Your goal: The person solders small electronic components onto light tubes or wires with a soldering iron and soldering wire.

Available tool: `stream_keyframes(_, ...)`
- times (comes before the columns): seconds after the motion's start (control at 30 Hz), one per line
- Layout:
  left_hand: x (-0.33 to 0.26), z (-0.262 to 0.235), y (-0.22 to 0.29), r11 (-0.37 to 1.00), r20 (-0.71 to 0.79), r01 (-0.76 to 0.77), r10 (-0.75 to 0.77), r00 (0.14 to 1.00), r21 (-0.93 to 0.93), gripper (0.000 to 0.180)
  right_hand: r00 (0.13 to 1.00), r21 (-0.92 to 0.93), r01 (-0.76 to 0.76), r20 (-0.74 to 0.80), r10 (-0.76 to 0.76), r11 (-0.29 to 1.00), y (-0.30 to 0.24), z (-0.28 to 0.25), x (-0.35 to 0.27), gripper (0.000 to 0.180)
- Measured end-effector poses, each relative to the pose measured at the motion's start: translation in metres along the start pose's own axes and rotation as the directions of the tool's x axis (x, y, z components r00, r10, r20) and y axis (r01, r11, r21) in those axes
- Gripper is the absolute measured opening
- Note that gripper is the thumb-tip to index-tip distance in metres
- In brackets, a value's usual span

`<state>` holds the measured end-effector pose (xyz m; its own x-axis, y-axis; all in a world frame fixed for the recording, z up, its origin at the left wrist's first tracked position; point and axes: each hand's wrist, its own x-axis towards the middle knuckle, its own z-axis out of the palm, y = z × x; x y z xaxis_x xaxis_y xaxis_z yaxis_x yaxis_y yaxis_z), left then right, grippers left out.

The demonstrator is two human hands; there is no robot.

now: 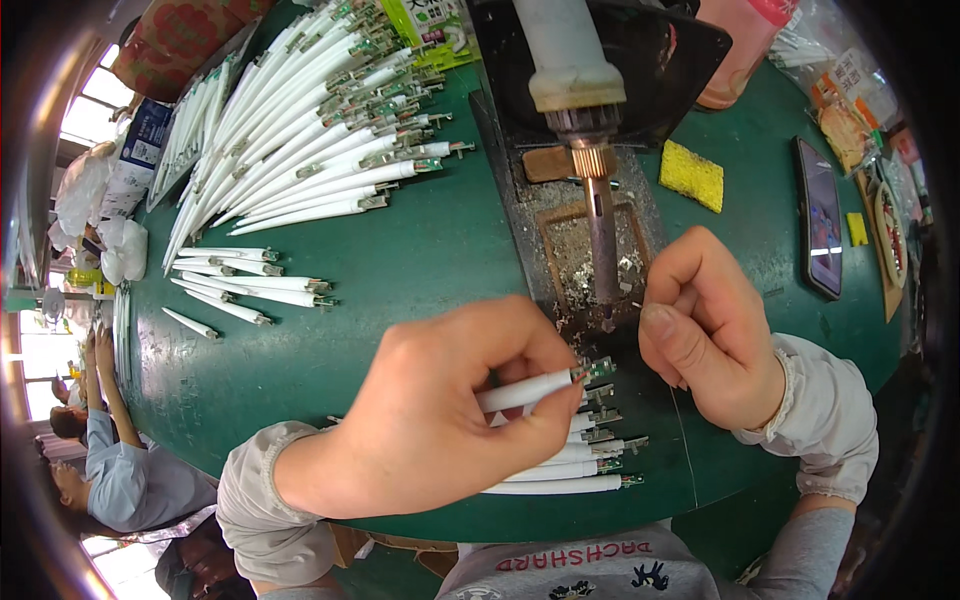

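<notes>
My left hand (430, 410) is closed round a white pen-shaped tube (530, 391) with a small green circuit board (600, 369) sticking out of its end. That end points right, a little below the tip of a soldering iron (603, 235) fixed upright with its tip down. My right hand (710, 335) pinches a thin solder wire (686, 440); a short end shows at its fingertips, and the rest trails down across the table. Under and beside my left hand lie several more white tubes (560, 486), their board ends to the right; my hand partly hides them.
A large fanned pile of white tubes (310, 130) covers the far left, with a smaller group (260, 285) nearer. Solder scraps litter the iron's base (645, 200). Rightward are a yellow sponge (692, 176), a phone (820, 220) and a pink bottle (740, 45). Other people sit at left.
</notes>
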<state>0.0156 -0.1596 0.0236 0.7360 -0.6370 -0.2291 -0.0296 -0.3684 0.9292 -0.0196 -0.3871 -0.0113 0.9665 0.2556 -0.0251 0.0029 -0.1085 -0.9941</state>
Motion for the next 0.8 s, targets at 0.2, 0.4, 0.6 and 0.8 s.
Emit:
stream_keyframes(0.2,-0.002,0.019,-0.02,0.649,0.078,-0.516,0.578,0.812,0.559,0.023,1.0,0.043,-0.015,0.026,0.014,0.999,0.001,0.001,-0.002,0.013)
stream_keyframes(0.4,-0.007,0.008,-0.016,0.586,0.086,-0.416,0.507,0.858,0.695,0.027,0.998,-0.055,-0.009,0.056,0.013,0.998,0.004,0.002,-0.002,0.013)
stream_keyframes(0.6,0.024,-0.066,-0.032,0.14,-0.163,0.105,0.52,0.838,0.985,0.021,0.996,-0.057,0.018,0.086,-0.013,0.998,0.006,0.002,-0.003,0.013)
stream_keyframes(0.8,0.032,-0.081,-0.05,0.223,-0.168,0.059,0.514,0.841,0.973,0.015,0.994,-0.059,0.012,0.113,-0.005,0.998,0.002,0.003,-0.001,0.013)
